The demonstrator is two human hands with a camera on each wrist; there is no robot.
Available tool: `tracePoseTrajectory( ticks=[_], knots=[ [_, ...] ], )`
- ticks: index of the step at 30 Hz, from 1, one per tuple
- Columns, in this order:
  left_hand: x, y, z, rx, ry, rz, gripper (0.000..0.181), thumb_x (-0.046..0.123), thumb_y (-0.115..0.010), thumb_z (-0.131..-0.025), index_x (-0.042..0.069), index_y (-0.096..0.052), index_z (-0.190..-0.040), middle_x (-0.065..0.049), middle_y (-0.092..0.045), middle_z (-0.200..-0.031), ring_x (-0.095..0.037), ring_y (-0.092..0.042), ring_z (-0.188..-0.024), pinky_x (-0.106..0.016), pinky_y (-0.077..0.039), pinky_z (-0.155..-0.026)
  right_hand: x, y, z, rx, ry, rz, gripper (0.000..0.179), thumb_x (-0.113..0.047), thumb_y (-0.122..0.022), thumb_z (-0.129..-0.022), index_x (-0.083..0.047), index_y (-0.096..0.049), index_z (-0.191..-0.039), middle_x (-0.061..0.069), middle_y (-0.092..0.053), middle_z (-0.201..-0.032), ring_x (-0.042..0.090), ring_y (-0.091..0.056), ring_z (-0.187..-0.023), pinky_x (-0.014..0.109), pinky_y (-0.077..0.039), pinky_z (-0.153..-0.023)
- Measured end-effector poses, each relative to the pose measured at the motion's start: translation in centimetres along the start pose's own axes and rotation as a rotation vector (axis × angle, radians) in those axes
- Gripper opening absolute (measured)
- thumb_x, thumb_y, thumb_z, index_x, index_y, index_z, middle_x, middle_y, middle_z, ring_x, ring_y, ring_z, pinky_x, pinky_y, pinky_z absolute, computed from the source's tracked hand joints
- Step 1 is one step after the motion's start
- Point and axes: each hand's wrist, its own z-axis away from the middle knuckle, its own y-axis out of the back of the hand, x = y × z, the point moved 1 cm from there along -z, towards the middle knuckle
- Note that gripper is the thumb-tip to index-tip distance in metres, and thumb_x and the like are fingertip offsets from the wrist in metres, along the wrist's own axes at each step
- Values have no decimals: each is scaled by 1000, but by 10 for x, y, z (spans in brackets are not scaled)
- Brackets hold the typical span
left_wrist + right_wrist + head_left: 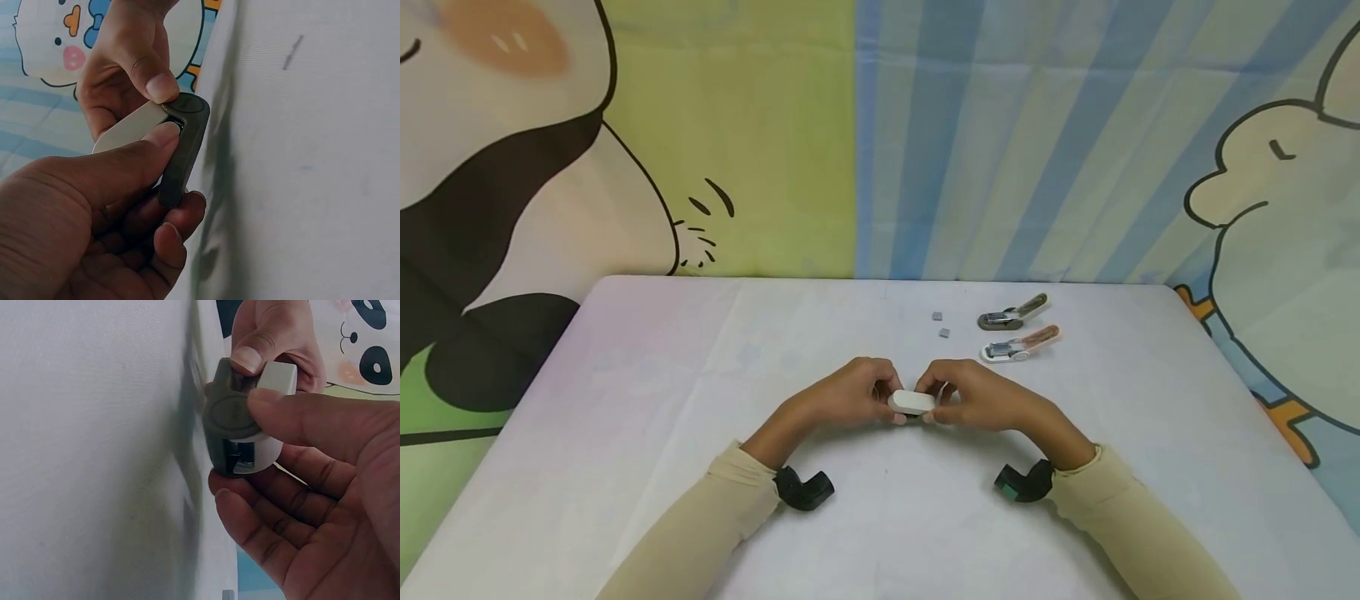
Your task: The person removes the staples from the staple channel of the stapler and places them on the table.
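Both hands hold one small stapler (912, 402) between them over the middle of the table. It has a white part and an olive-grey part (185, 153), which meet at a round joint. My left hand (859, 393) pinches one end; in the left wrist view its thumb presses into the gap between the two parts, beside the joint. My right hand (976, 396) pinches the joint end, its thumb (269, 406) on the side and its fingers curled beneath. A dark opening with a metallic edge shows at that end in the right wrist view.
Two more staplers, an olive one (1011, 315) and a white and pink one (1018, 345), lie opened wide at the back right. Beside them are two small grey staple blocks (937, 316). A white cloth covers the table (700, 375); a printed curtain (775, 167) hangs behind.
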Motion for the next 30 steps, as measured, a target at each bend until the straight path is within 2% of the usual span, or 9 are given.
tracePoseTrajectory(
  ticks=[5, 16, 19, 24, 30],
  knots=[
    [-3, -7, 0, -11, -12, 10, 19, 7, -81, -79, 9, -66, -89, 3, -59, -80, -11, -54, -70, -26, -46, -64, 5, -3, 2, -14, -18, 7, 24, -11, -76, -85, -11, -65, -106, -6, -64, -100, 11, -60, -89, 34, -51, -79],
    [-9, -12, 1, 40, -41, 19, 19, 7, -82, -78, 10, -67, -88, 5, -60, -81, -10, -55, -70, -26, -47, -64, 5, -7, 1, -2, -13, 36, 25, -11, -78, -84, -12, -67, -106, -7, -63, -100, 11, -59, -88, 32, -50, -78],
    [-11, -12, 2, 43, -55, 33, 19, 6, -82, -78, 9, -67, -88, 4, -60, -81, -10, -55, -70, -26, -47, -64, 1, -11, -1, 20, -22, 82, 26, -10, -78, -83, -11, -67, -106, -8, -63, -98, 10, -58, -86, 30, -49, -76],
    [-12, -13, 1, 41, -74, 47, 18, 7, -82, -78, 11, -67, -88, 4, -60, -80, -10, -55, -70, -26, -46, -64, -9, -17, -2, 70, -44, 227, 26, -12, -80, -81, -8, -67, -103, -7, -62, -95, 7, -55, -79, 27, -48, -70],
    [-15, -15, 0, 62, -61, 31, 17, 8, -81, -79, 12, -67, -87, 4, -59, -80, -10, -54, -70, -27, -46, -63, -15, -19, -2, 117, -11, 342, 22, -15, -80, -82, -9, -69, -100, -7, -61, -91, 7, -53, -74, 25, -45, -65]
  ],
)
